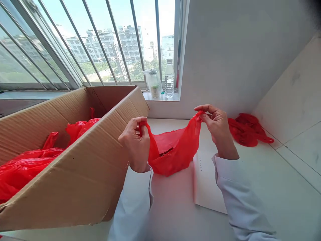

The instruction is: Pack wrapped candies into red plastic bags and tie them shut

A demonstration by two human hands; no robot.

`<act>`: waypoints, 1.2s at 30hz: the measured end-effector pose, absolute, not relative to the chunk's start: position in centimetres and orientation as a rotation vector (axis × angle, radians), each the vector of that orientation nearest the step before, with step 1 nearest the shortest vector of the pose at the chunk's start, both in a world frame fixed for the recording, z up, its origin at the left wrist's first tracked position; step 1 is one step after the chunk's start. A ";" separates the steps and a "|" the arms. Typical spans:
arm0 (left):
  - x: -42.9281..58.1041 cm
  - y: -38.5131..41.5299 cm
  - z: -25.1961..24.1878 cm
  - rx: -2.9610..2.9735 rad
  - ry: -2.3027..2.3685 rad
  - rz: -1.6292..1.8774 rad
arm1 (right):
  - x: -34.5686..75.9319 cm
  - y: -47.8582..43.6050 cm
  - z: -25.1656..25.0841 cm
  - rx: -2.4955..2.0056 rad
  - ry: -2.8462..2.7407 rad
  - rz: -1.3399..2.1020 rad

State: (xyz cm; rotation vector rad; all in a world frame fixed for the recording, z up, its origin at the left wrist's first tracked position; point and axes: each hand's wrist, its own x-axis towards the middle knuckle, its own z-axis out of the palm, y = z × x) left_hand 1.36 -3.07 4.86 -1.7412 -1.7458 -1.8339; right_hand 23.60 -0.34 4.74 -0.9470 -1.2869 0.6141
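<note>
A red plastic bag (pixel 173 157) hangs stretched between my two hands above the white table. My left hand (pixel 136 144) pinches its left handle beside the cardboard box. Higher up on the other side, my right hand (pixel 215 125) grips the right handle between thumb and fingers. The bag's mouth gapes toward me and sags in the middle. Something small and dark shows inside it, too little visible to name.
An open cardboard box (pixel 82 180) with several red plastic bags (pixel 32 160) stands at left. A white booklet (pixel 208 187) lies under my right forearm. Crumpled red bags (pixel 247 129) rest by the wall. On the windowsill are a clear bottle (pixel 169 80) and a plastic-wrapped cup (pixel 154 85).
</note>
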 end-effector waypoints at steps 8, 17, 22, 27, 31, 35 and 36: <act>-0.9 -1.5 4.1 -2.219 -1.863 -1.405 | 24.4 -0.5 1.3 -1.103 -1.353 0.717; -3.0 -3.1 4.0 -2.226 -2.021 -0.932 | 25.3 -1.3 1.1 -1.305 -1.464 0.456; -2.8 -2.2 4.3 -2.273 -2.206 -1.037 | 24.3 -1.7 1.4 -1.326 -1.532 0.466; -2.2 -1.7 3.8 -2.300 -2.084 -0.943 | 22.5 -1.2 1.5 -1.307 -1.591 0.394; -2.1 -1.2 2.7 -2.165 -1.996 -0.806 | 20.7 -0.2 1.4 -1.363 -1.599 0.220; -2.3 -0.7 2.5 -2.220 -1.933 -0.827 | 19.2 0.7 0.9 -1.386 -1.593 0.249; -2.3 -0.8 2.6 -2.258 -1.932 -0.874 | 18.9 0.8 0.8 -1.386 -1.599 0.306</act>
